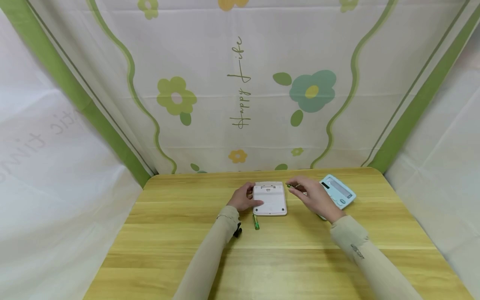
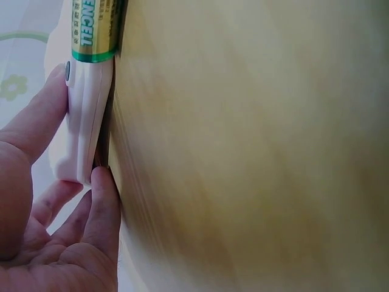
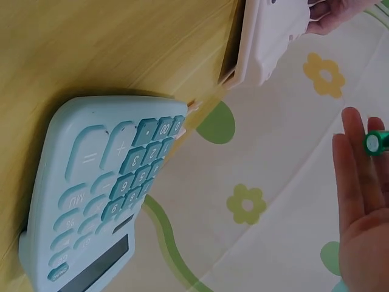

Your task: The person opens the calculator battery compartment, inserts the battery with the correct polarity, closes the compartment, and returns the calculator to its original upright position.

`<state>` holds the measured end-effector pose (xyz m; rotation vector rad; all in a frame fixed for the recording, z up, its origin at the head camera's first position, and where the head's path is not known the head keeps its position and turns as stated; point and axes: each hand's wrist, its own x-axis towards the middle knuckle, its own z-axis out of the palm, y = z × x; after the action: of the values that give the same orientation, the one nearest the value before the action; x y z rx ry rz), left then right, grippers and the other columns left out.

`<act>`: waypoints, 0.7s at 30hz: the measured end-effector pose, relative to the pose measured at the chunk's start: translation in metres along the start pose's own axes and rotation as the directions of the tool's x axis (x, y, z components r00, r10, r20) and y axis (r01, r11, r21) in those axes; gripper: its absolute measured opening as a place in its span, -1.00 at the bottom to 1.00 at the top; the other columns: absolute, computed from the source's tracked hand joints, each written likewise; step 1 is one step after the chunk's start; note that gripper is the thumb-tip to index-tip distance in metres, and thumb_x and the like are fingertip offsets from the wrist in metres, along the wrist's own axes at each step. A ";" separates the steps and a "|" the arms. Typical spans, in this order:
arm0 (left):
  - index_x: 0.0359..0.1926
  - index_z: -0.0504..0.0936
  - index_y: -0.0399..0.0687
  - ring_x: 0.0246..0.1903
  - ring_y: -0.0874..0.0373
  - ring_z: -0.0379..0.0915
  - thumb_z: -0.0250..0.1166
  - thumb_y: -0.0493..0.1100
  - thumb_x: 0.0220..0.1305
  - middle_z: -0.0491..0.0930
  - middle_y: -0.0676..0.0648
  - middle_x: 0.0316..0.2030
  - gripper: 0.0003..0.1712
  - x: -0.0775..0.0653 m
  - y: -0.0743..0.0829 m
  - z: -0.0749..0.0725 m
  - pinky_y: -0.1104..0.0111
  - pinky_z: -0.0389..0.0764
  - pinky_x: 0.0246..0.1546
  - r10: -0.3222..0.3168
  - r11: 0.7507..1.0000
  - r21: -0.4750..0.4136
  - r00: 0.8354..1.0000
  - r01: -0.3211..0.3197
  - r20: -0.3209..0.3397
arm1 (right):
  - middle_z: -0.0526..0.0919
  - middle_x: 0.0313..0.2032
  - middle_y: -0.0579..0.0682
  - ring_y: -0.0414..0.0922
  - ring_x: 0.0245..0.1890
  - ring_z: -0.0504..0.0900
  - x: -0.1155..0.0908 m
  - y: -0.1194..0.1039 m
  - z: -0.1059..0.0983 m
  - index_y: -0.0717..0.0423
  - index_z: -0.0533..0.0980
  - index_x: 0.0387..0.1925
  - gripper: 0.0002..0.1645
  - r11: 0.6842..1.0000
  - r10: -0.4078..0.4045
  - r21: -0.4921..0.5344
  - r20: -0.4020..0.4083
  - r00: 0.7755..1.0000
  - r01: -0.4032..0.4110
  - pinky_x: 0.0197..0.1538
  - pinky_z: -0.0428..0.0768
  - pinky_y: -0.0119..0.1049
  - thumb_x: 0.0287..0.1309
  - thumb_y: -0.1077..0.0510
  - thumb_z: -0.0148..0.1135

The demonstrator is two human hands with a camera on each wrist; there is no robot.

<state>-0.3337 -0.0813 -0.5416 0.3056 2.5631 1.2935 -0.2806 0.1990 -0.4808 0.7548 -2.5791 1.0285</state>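
Note:
A pale pinkish-white calculator (image 1: pixel 270 202) lies back side up on the table, a small slot showing near its far edge. My left hand (image 1: pixel 244 197) grips its left side, thumb on the back and fingers at the edge, as the left wrist view also shows on the white casing (image 2: pixel 82 121). A green battery (image 1: pixel 256 222) lies just in front of the calculator. To the right of the calculator, my right hand (image 1: pixel 313 196) pinches another green battery (image 1: pixel 289 186), raised above the table. In the right wrist view, only this battery's end (image 3: pixel 373 143) shows by the fingers.
A light-blue calculator (image 1: pixel 342 191) lies keys up, partly behind my right hand. Beyond its edge, a small pale piece (image 3: pixel 193 108) is mostly hidden. The wooden table (image 1: pixel 168 250) ends at a flower-print cloth (image 1: pixel 210 137), with cloth walls on both sides.

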 end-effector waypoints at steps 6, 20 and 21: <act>0.44 0.39 -0.09 0.23 -0.01 0.49 0.58 -0.04 0.19 0.55 -0.13 0.24 -0.13 0.008 -0.006 0.001 0.14 0.58 0.31 -0.017 1.000 0.004 1.000 0.017 -0.001 | 0.83 -0.15 -0.07 -0.08 -0.24 0.81 0.007 0.002 0.004 0.01 0.71 0.00 -0.75 0.999 0.012 -0.052 -0.027 1.000 -0.013 -0.17 0.78 -0.07 0.30 0.13 0.43; 0.43 0.40 -0.06 0.25 -0.02 0.48 0.58 -0.03 0.18 0.55 -0.13 0.26 -0.14 0.010 -0.008 0.003 0.13 0.58 0.31 -0.032 0.999 0.006 0.999 0.032 -0.007 | 0.81 -0.19 -0.04 -0.08 -0.18 0.79 0.020 0.007 0.017 0.07 0.68 -0.08 -0.79 0.998 0.013 0.063 -0.019 1.000 -0.011 -0.14 0.79 -0.20 0.24 0.22 0.46; 0.44 0.40 -0.06 0.26 -0.03 0.48 0.58 -0.03 0.19 0.54 -0.13 0.26 -0.14 0.010 -0.008 0.002 0.13 0.58 0.31 -0.032 0.999 0.006 0.999 0.032 -0.009 | 0.81 -0.18 -0.04 -0.07 -0.17 0.79 0.022 0.006 0.018 0.06 0.69 -0.08 -0.80 0.998 0.017 0.061 -0.017 1.000 -0.016 -0.13 0.79 -0.19 0.25 0.21 0.46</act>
<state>-0.3425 -0.0811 -0.5505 0.2597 2.5691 1.2797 -0.3028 0.1823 -0.4881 0.7377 -2.5540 1.1176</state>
